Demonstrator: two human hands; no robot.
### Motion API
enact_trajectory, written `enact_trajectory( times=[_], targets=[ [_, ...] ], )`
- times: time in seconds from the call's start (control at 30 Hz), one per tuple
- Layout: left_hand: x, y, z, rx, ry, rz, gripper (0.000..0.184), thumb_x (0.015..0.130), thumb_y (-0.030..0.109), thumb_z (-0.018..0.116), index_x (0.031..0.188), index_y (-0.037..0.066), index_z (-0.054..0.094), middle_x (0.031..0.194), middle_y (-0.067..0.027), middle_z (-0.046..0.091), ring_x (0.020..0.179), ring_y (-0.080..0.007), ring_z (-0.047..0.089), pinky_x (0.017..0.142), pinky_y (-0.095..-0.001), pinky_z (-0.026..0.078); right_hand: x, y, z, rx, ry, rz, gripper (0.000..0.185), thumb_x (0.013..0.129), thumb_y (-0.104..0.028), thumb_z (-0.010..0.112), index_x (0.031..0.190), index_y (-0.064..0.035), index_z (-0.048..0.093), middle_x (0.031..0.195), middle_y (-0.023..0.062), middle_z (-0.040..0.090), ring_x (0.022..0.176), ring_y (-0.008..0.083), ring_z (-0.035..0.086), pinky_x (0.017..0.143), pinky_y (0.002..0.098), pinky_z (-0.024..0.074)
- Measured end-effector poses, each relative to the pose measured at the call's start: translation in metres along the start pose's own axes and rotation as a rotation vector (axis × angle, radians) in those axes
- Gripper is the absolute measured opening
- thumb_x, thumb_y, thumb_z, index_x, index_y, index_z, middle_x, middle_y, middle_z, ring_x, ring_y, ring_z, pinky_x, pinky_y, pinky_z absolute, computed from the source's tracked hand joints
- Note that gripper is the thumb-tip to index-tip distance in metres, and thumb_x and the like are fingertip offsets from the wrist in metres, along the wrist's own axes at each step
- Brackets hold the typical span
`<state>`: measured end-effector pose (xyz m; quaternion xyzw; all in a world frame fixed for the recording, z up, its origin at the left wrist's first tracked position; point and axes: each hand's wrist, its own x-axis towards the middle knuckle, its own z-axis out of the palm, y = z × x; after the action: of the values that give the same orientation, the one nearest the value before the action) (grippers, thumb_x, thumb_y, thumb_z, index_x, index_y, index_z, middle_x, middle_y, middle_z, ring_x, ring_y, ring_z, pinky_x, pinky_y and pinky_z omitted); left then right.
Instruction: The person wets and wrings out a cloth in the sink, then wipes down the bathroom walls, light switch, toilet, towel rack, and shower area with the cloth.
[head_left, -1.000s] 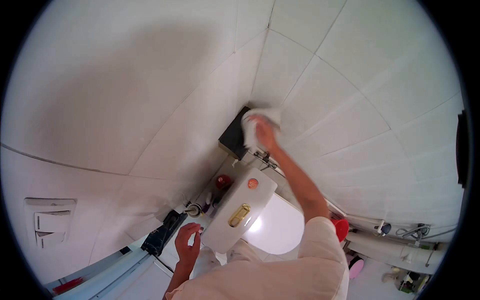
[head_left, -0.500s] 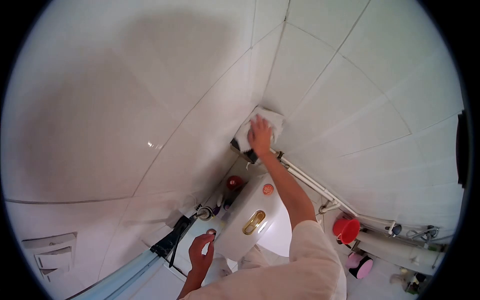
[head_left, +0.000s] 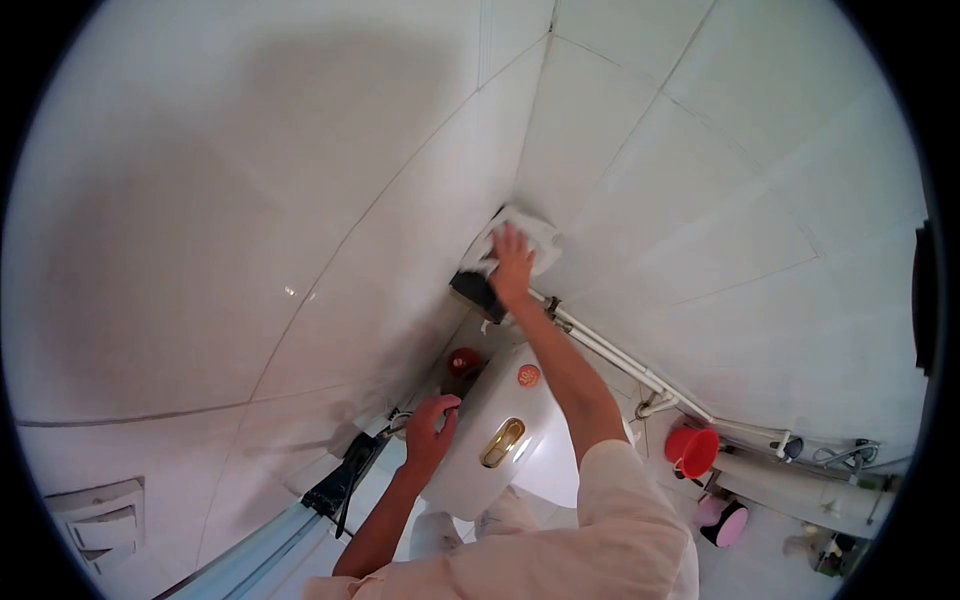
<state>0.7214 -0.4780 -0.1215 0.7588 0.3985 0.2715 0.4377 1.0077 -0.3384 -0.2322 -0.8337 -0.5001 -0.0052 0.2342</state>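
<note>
Cloth (head_left: 540, 237) lies on the far part of the box (head_left: 476, 290), reaching past its right edge toward the wall (head_left: 640, 200) and leaving the dark near edge visible. Right hand (head_left: 512, 262) is palm down on the cloth, open with fingers spread, apparently to distribute pressure. Left hand (head_left: 430, 437) is raised at the left edge of the tank (head_left: 488, 408), fingers curled, possibly for balance; whether it grips anything cannot be determined.

A rumpled white cloth (head_left: 541, 240) is lying across a black, box-like fixture (head_left: 475, 290) in the tiled corner (head_left: 517, 180), covering much of its top, leaving the near end showing.
</note>
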Motion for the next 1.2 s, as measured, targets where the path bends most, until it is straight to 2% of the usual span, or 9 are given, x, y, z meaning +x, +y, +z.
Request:
enact_trajectory(
  times=[0.17,0.27,0.47,0.57,0.6,0.7,0.83,1.03,1.2],
  targets=[
    [-0.012,-0.005,0.006,0.041,-0.015,-0.014,0.018,0.082,0.003,0.063,0.099,0.005,0.064,0.099,-0.0120,0.067,0.094,-0.0296,0.063,0.085,-0.0373,0.049,-0.069,-0.025,-0.027,0.110,-0.221,-0.263,0.050,0.082,-0.021,0.064,0.131,-0.0195,0.051,0.148,0.0079,0.035,0.133,0.0382,0.035,0.102,0.0686,0.0258],
    [-0.019,-0.002,-0.005,0.065,-0.007,-0.032,0.018,0.081,0.000,0.063,0.098,0.004,0.066,0.099,-0.0123,0.068,0.095,-0.0287,0.064,0.085,-0.0357,0.049,-0.043,-0.013,-0.032,0.125,-0.207,-0.247,0.048,0.084,-0.025,0.063,0.130,-0.0203,0.051,0.146,0.0069,0.038,0.132,0.0376,0.036,0.103,0.0676,0.0246],
    [-0.048,-0.012,-0.021,0.100,0.042,-0.084,0.017,0.081,0.001,0.063,0.096,0.004,0.067,0.097,-0.0123,0.068,0.092,-0.0283,0.065,0.084,-0.0361,0.049,0.015,0.016,0.006,0.184,0.209,0.155,0.050,0.084,-0.024,0.062,0.133,-0.0191,0.050,0.147,0.0066,0.037,0.131,0.0395,0.036,0.100,0.0693,0.0244],
    [-0.069,-0.012,-0.024,0.061,0.013,-0.115,0.017,0.083,0.002,0.063,0.100,0.004,0.065,0.102,-0.0122,0.067,0.096,-0.0286,0.064,0.078,-0.0344,0.052,0.018,0.009,0.013,0.262,0.342,0.314,0.052,0.084,-0.022,0.061,0.134,-0.0148,0.048,0.147,0.0131,0.036,0.131,0.0405,0.036,0.105,0.0628,0.0259],
    [-0.073,-0.011,-0.024,0.049,0.008,-0.129,0.018,0.083,0.003,0.063,0.100,0.004,0.065,0.102,-0.0123,0.067,0.096,-0.0284,0.064,0.076,-0.0340,0.053,0.014,0.017,0.023,0.322,0.455,0.275,0.055,0.087,-0.024,0.059,0.138,-0.0086,0.043,0.145,0.0216,0.035,0.132,0.0426,0.033,0.109,0.0530,0.0265],
    [-0.086,-0.010,-0.026,0.034,-0.003,-0.151,0.018,0.082,0.003,0.063,0.100,0.004,0.066,0.103,-0.0125,0.067,0.095,-0.0281,0.064,0.073,-0.0333,0.053,-0.023,0.018,0.050,0.609,0.521,0.608,0.058,0.091,-0.027,0.056,0.140,-0.0031,0.039,0.144,0.0280,0.034,0.134,0.0447,0.030,0.111,0.0453,0.0271],
    [-0.092,-0.015,-0.027,0.066,-0.003,-0.058,0.018,0.082,0.003,0.063,0.100,0.004,0.066,0.102,-0.0126,0.067,0.094,-0.0283,0.065,0.071,-0.0329,0.053,-0.096,-0.027,0.057,0.689,0.459,0.591,0.058,0.091,-0.025,0.056,0.141,-0.0026,0.038,0.145,0.0300,0.030,0.134,0.0463,0.029,0.111,0.0471,0.0249],
    [-0.087,-0.006,-0.040,0.066,-0.010,-0.018,0.018,0.081,0.001,0.063,0.099,0.004,0.066,0.100,-0.0130,0.067,0.092,-0.0287,0.065,0.073,-0.0332,0.053,-0.109,-0.080,0.017,0.251,0.337,0.369,0.060,0.084,-0.021,0.061,0.141,-0.0105,0.042,0.146,0.0257,0.031,0.131,0.0464,0.033,0.107,0.0526,0.0293],
    [-0.101,-0.005,-0.050,0.072,0.004,-0.072,0.017,0.082,0.000,0.062,0.098,0.004,0.065,0.097,-0.0130,0.067,0.088,-0.0279,0.065,0.072,-0.0336,0.053,-0.032,-0.034,0.008,0.061,0.165,0.181,0.053,0.085,-0.028,0.061,0.136,-0.0221,0.049,0.150,0.0102,0.031,0.134,0.0421,0.030,0.098,0.0711,0.0268]
  ],
)
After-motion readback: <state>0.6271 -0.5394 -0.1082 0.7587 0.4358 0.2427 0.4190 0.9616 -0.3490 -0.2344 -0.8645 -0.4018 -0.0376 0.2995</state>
